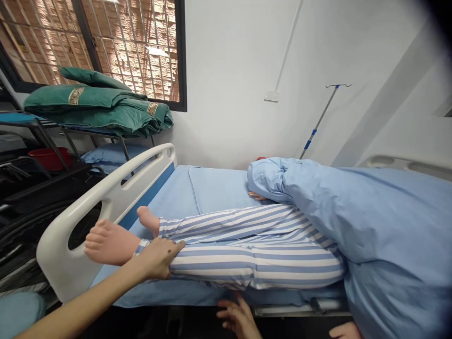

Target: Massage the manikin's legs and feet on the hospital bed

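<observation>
A manikin in blue-and-white striped trousers (300, 259) lies on the bed, its bare near foot (111, 242) pointing toward the footboard. My left hand (158, 256) is closed over the near lower leg, just above the ankle, with the thumb on top of the striped cloth. The far foot (148, 220) rests on the sheet behind it. Below the mattress edge, my right hand (240, 318) is open and holds nothing, fingers apart, near the manikin's knee. A blue quilt (370, 216) covers the upper body; manikin fingers (257, 196) show from under its far edge.
A white footboard (106, 188) rises at the left end of the bed. Green folded bedding (102, 103) is piled under the barred window. An IV pole (319, 120) stands by the wall. At the bottom right, part of a pinkish hand (346, 331) shows beneath the quilt.
</observation>
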{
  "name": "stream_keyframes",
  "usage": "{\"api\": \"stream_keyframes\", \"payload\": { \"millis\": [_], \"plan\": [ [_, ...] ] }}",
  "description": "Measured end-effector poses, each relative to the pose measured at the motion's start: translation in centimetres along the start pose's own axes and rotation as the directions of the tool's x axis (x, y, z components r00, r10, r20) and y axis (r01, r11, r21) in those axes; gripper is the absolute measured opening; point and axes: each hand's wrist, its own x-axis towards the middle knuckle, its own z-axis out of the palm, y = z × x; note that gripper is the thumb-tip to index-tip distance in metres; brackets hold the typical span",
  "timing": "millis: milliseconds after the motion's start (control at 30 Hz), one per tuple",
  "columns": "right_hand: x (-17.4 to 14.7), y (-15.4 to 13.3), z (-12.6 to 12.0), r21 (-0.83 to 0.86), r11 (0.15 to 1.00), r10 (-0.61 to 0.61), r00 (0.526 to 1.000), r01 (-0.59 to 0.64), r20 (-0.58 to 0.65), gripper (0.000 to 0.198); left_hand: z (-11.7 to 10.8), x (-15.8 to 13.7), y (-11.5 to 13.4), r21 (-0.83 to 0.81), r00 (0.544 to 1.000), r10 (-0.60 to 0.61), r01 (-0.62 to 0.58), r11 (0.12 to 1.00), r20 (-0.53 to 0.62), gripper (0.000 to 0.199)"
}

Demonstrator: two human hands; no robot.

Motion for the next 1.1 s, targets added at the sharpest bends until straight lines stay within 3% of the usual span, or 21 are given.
{"api": "stream_keyframes", "payload": {
  "millis": [67,167,333,500,600,700,900,1000,1100],
  "plan": [
    [1.0,-0.1,-3.4,0.185,0.982,-0.044,0.998,0.05,-0.04,0.024,-0.3,-0.1,0.2,0.015,1.0,-0.002,0.002,1.0,0.013,0.067],
    [2.4,-1.1,-4.7,0.296,0.949,-0.116,0.993,0.106,0.015,0.01,0.5,-0.2,0.5,0.012,0.999,-0.038,0.038,0.999,0.023,0.068],
    [0.8,-4.7,-4.4,0.167,0.981,-0.126,0.978,0.098,0.166,0.019,2.0,0.1,0.2,-0.041,0.995,-0.097,0.096,0.994,-0.013,0.074],
    [-1.9,-10.1,-4.3,-0.034,0.976,-0.196,0.939,0.214,0.283,0.036,3.0,1.5,0.9,-0.182,0.993,-0.102,0.091,0.979,-0.055,0.079],
    [-3.3,-13.7,-3.4,-0.035,0.944,-0.299,0.899,0.327,0.319,0.042,3.7,3.4,2.9,-0.301,0.99,-0.116,0.087,0.95,-0.081,0.08],
    [-4.5,-17.2,-2.3,0.019,0.901,-0.422,0.863,0.434,0.278,0.045,3.9,5.7,6.0,-0.44,0.988,-0.102,0.04,0.897,-0.118,0.079],
    [-6.2,-21.3,-1.9,-0.071,0.85,-0.507,0.847,0.522,0.158,0.037,4.1,9.3,13.5,-0.619,0.977,-0.006,-0.129,0.775,-0.212,0.06],
    [-6.2,-21.3,-2.3,-0.106,0.857,-0.496,0.863,0.504,0.095,0.035,5.0,9.9,15.1,-0.653,0.969,-0.018,-0.153,0.742,-0.247,0.052],
    [-5.6,-20.6,-2.7,-0.096,0.863,-0.494,0.868,0.496,0.042,0.033,5.6,9.9,15.1,-0.634,0.971,-0.019,-0.142,0.76,-0.24,0.048]
  ]
}}
